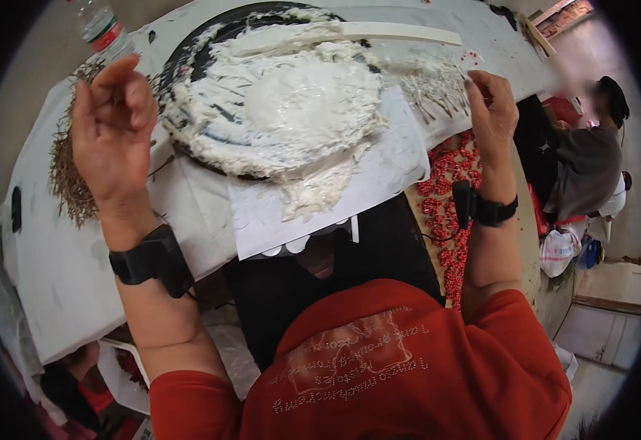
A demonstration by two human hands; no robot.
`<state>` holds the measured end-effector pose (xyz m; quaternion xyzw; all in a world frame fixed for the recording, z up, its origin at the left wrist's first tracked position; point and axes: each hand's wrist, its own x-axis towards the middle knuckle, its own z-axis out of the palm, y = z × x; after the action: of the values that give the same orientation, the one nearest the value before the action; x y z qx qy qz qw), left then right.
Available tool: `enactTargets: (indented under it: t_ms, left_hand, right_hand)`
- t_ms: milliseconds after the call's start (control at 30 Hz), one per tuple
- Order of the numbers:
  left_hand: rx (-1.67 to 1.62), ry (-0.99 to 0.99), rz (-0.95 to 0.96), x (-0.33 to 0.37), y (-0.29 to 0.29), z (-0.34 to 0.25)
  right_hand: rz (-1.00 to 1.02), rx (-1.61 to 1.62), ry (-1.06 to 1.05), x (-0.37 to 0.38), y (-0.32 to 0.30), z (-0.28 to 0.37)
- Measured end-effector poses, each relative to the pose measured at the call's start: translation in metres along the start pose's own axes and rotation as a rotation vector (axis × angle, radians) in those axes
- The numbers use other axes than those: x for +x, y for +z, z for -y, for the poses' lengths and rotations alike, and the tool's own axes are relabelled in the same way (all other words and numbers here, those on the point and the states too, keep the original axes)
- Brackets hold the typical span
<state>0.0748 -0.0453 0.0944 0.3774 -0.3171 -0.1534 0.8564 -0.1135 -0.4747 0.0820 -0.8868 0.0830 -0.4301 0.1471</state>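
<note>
My left hand point(119, 117) is raised over the left of the table, palm showing, fingers loosely curled and apart from the thumb, with nothing in it. Beneath and beside it lies a bundle of thin brown twigs point(71, 176). My right hand point(495, 110) hovers at the right edge of the table, its fingers bent and a gap showing behind the thumb; I see nothing held. Nearest to it lie twigs coated in white point(441, 92). Between my hands a round black tray point(181, 62) carries a thick smear of white paste point(298, 95). A flat white strip point(408, 31) rests across its far side.
Sheets of white paper point(262, 227) lie under the tray's near edge. Stems of red berries point(448, 198) rest on a board by my right forearm. A plastic bottle point(104, 33) stands at the far left. Another person point(591, 161) sits at the right.
</note>
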Motion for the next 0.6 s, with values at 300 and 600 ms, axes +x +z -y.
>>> enactTargets:
  t_ms: [300,600]
  left_hand:
    - [0.42,0.095,0.005,0.003,0.022,0.01]
    - [0.398,0.069,0.192,0.002,0.033,0.02]
  right_hand:
    - [0.419,0.569,-0.247,-0.001,0.024,0.199]
    - [0.45,0.6,-0.255,-0.01,0.041,0.223]
